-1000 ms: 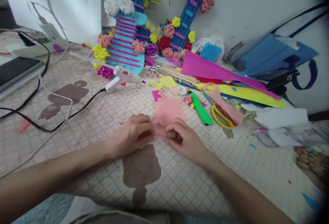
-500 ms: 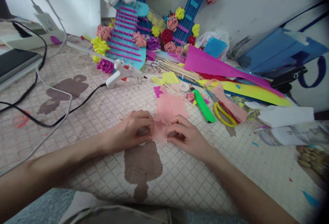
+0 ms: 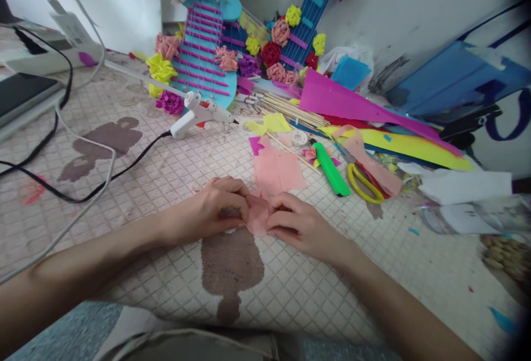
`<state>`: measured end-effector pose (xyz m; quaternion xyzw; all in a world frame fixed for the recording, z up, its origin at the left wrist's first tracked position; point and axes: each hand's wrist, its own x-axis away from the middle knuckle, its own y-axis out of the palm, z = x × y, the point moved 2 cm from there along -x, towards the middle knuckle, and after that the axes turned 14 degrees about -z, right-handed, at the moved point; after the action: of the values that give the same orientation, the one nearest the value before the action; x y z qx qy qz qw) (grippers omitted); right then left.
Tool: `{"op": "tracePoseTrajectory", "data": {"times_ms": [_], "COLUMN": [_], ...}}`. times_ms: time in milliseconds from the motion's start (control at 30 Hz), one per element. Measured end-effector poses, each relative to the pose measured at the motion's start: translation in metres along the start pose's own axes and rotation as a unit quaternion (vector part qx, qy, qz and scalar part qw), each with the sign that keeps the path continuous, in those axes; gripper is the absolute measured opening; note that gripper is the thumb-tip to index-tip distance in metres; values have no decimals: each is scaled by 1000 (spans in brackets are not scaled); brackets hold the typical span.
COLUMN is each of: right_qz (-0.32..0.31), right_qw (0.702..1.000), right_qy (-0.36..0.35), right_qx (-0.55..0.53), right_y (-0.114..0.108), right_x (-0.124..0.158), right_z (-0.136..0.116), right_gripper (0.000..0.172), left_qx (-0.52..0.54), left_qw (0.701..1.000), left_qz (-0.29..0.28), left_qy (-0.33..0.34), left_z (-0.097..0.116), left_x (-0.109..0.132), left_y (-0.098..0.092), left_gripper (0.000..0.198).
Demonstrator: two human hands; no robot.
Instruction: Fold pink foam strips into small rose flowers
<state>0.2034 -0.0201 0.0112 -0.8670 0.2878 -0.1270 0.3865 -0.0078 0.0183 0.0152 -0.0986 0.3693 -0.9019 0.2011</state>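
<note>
Between my two hands is a small piece of pink paper (image 3: 258, 218), slightly bent, just above the patterned table cover. My left hand (image 3: 222, 206) pinches its left edge with thumb and fingers. On the opposite edge, the fingers of my right hand (image 3: 301, 223) are closed on the same piece. Right behind it lie more pink paper squares (image 3: 280, 170), flat on the table. A green utility knife (image 3: 331, 168) and yellow-handled scissors (image 3: 365, 184) rest to the right of them.
A white glue gun (image 3: 201, 115) with a black cord lies at the back left. Behind it stand paper-flower decorations on a light blue board (image 3: 203, 57). Wooden sticks (image 3: 286, 108) and a magenta sheet (image 3: 357, 104) are at the back. A phone-like dark device (image 3: 27, 101) sits far left.
My right hand has shifted slightly left and down, closer to my left hand. The pink paper between them now looks more bent. The camera view has moved a little.
</note>
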Motion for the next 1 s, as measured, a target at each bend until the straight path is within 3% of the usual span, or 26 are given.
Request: {"op": "tracePoseTrajectory", "data": {"times_ms": [233, 467, 833, 1000], "right_qz": [27, -5, 65, 66], "right_qw": [998, 998, 991, 989], "right_qy": [54, 58, 118, 128], "right_qx": [-6, -35, -17, -28], "right_y": [4, 2, 13, 13], "right_x": [-3, -3, -11, -12], "right_z": [-3, -9, -14, -14], "right_gripper": [13, 15, 14, 13], "left_qx": [28, 27, 16, 25], "left_qw": [999, 1000, 1000, 999], "left_qz": [-4, -5, 8, 12], "left_qy": [18, 13, 12, 15], "left_z": [-3, -6, 1, -3], "left_x": [0, 1, -7, -7], "left_y": [0, 0, 2, 1], "left_gripper": [11, 11, 10, 6]}}
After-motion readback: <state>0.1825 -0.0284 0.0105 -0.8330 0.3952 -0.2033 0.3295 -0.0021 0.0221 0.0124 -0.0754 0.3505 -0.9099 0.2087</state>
